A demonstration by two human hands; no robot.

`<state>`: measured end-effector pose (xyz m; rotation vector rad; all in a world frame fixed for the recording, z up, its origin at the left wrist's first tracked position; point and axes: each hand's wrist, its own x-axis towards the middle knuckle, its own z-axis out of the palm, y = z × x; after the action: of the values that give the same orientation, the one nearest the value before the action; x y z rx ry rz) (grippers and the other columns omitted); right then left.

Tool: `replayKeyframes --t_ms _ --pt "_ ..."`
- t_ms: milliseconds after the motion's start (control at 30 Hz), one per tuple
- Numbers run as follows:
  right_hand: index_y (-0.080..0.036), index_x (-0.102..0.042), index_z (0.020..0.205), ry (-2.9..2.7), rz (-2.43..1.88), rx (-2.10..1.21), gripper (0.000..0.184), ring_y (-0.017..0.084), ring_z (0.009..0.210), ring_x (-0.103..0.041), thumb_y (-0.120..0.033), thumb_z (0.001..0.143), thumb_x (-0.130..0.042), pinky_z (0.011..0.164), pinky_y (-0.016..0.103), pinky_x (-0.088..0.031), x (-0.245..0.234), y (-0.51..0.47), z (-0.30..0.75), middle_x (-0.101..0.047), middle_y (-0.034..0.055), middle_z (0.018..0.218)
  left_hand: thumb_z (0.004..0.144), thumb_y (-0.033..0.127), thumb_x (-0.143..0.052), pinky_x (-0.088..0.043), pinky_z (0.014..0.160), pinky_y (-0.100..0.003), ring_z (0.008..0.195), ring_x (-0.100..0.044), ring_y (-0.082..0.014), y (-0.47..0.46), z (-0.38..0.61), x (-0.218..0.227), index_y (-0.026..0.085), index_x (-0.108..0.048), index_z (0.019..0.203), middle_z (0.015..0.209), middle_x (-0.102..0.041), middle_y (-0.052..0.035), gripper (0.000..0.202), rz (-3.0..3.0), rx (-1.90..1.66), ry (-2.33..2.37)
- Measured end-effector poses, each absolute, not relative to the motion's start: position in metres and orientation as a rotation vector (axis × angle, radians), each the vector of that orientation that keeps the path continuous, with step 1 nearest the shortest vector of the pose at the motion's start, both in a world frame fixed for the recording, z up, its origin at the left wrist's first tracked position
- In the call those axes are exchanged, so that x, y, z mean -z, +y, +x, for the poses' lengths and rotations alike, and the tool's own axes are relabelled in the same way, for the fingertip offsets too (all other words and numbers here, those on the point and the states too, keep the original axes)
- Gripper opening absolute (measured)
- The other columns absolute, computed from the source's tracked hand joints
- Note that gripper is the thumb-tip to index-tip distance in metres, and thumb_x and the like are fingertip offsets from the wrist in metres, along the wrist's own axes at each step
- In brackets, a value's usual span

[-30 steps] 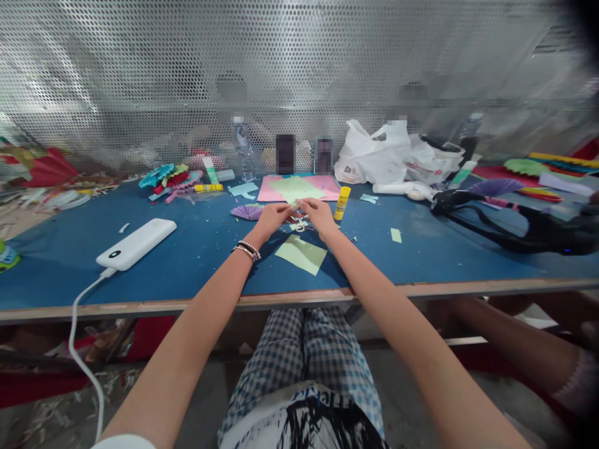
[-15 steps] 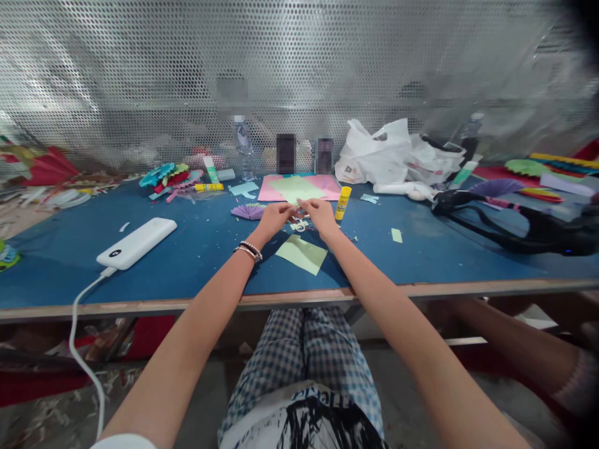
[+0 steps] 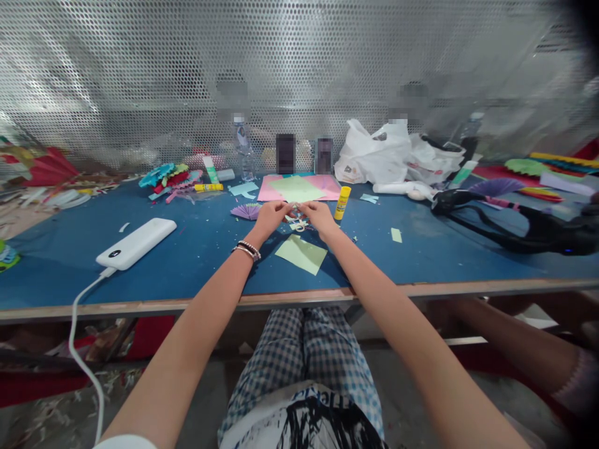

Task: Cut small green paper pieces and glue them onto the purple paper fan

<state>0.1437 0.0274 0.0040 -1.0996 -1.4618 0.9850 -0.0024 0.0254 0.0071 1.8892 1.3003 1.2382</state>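
Note:
My left hand (image 3: 271,216) and my right hand (image 3: 317,217) meet over the table, fingertips pinched around a small pale piece of paper (image 3: 294,208). Its shape is mostly covered by the fingers. Beneath them lie small scraps and what looks like a pair of scissors with pale handles (image 3: 300,227). Closer to me is a light green paper sheet (image 3: 301,254). A purple pleated paper fan (image 3: 246,212) rests left of my left hand. Just right of my right hand a yellow glue stick (image 3: 342,203) stands upright. Behind both hands, a green sheet (image 3: 296,187) overlaps pink paper (image 3: 266,191).
A white power bank (image 3: 138,243) with a cable lies left. Two phones (image 3: 286,154) and a water bottle (image 3: 244,153) stand at the back, near white plastic bags (image 3: 374,156). A black strap device (image 3: 510,227) lies right. Another person's arm shows below the table at right.
My hands have drawn slightly apart, the left one shifting a little to the left. More of the pale paper shows between the fingertips. Things on the table stay put.

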Motion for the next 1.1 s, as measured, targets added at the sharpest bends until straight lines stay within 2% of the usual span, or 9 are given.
replayKeyframes --t_ms 267,467,633,733,933,1100 --pt "-0.013 -0.062 0.070 -1.479 -1.136 -0.983 0.023 0.011 0.059 -0.051 -0.034 0.071 -0.054 0.053 0.022 -0.039 -0.006 0.025 0.141 -0.062 0.0030 0.068 0.076 0.046 -0.048 -0.041 0.054 -0.024 0.052 -0.053 -0.0116 0.021 0.000 -0.009 0.014 -0.062 0.067 0.064 -0.066 -0.0044 0.037 1.917 -1.262 1.427" --pt "-0.013 -0.062 0.070 -1.554 -1.139 -1.040 0.022 0.010 0.055 -0.052 -0.033 0.073 -0.055 0.050 0.021 -0.038 -0.003 0.025 0.141 -0.063 0.0040 0.069 0.076 0.049 -0.047 -0.042 0.058 -0.023 0.056 -0.055 -0.0119 0.016 -0.004 -0.012 0.015 -0.061 0.070 0.065 -0.065 -0.0035 0.037 1.915 -1.415 1.537" --pt "-0.015 -0.063 0.089 -1.600 -1.148 -0.837 0.024 0.011 0.061 -0.053 -0.027 0.069 -0.060 0.057 0.022 -0.041 0.004 0.032 0.146 -0.063 0.0030 0.076 0.077 0.048 -0.047 -0.038 0.048 -0.021 0.046 -0.047 -0.0077 0.019 -0.007 -0.018 0.014 -0.059 0.070 0.065 -0.063 -0.0032 0.037 1.717 -1.390 1.353" --pt "-0.015 -0.063 0.093 -1.667 -1.085 -0.688 0.027 0.013 0.067 -0.055 -0.028 0.070 -0.060 0.064 0.024 -0.042 0.005 0.036 0.148 -0.064 0.0041 0.080 0.076 0.048 -0.048 -0.034 0.045 -0.020 0.047 -0.045 -0.0066 0.019 -0.006 -0.020 0.014 -0.058 0.069 0.065 -0.061 -0.0021 0.036 1.683 -1.283 1.251" --pt "-0.014 -0.065 0.094 -1.728 -0.912 -0.951 0.029 0.012 0.069 -0.055 -0.033 0.074 -0.056 0.060 0.023 -0.041 -0.007 0.028 0.150 -0.065 0.0055 0.086 0.075 0.048 -0.049 -0.030 0.043 -0.019 0.049 -0.044 -0.0060 0.017 -0.010 -0.021 0.014 -0.055 0.064 0.063 -0.057 -0.0007 0.036 1.716 -1.211 1.181" --pt "-0.016 -0.065 0.097 -1.737 -0.871 -0.994 0.033 0.011 0.068 -0.053 -0.037 0.073 -0.057 0.060 0.022 -0.039 -0.013 0.023 0.152 -0.064 0.0042 0.083 0.077 0.043 -0.047 -0.031 0.044 -0.019 0.050 -0.044 -0.0062 0.019 -0.017 -0.021 0.015 -0.055 0.066 0.065 -0.058 -0.0011 0.031 1.752 -1.119 1.166"
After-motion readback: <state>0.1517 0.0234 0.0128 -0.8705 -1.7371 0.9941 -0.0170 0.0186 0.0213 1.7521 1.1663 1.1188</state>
